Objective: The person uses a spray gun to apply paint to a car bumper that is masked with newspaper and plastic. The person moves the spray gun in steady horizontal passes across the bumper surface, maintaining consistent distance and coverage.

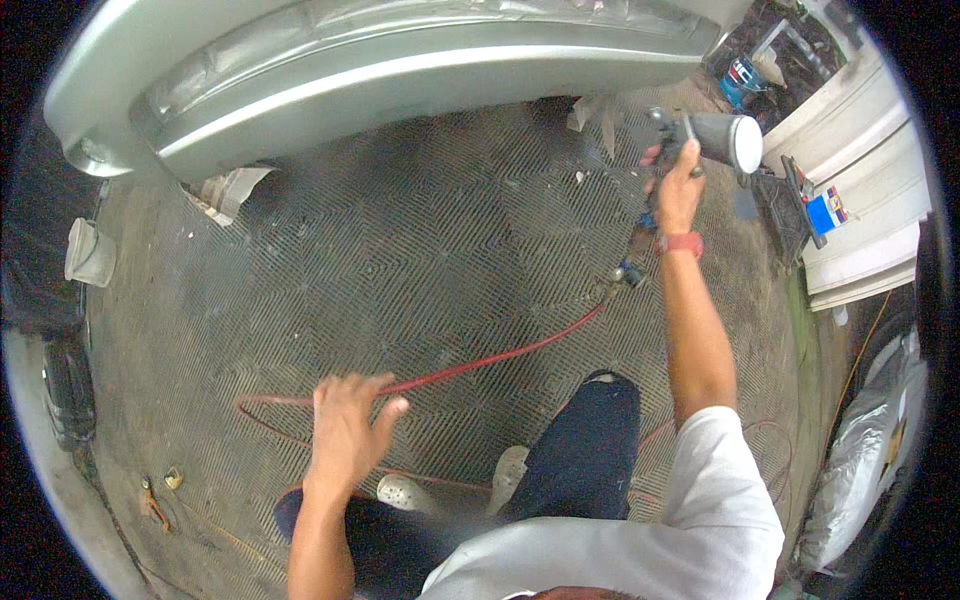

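Head view: spray gun up at two o'clock, clamped in right hand by its grip, fingers wrapped round the handle, metal cup lying sideways with its pale round end toward the right. Below the gun, a fitting joined to a red air hose, thin, limp, trailing down toward seven o'clock and looping over the floor. Left hand at six o'clock, fingers loosely curled over the hose, touching it; whether truly gripping, cannot tell. Probably moderate in weight and top-heavy from the cup; rigid, smooth metal, best taken at the handle, never by the cup. Hose soft, springy, likely to drag and snag. At twelve o'clock, a silver car bumper, glossy, curved, with masking paper under its left end. Underfoot, ribbed grating floor, dusty and patterned.
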The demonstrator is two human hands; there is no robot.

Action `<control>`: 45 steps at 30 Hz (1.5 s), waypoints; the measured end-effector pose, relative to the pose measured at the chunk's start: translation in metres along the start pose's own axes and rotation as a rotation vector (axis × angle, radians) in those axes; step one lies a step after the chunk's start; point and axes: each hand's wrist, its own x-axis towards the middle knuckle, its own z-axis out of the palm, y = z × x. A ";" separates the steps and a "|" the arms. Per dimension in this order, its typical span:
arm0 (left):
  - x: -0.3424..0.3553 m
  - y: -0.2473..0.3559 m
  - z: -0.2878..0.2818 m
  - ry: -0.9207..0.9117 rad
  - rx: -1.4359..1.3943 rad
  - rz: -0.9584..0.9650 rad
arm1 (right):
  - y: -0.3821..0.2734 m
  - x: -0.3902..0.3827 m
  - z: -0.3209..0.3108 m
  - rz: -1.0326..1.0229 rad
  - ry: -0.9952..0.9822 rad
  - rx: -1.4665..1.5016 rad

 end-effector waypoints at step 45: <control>0.010 -0.076 0.031 -0.105 0.128 -0.051 | 0.006 -0.152 0.070 -0.059 -0.209 0.066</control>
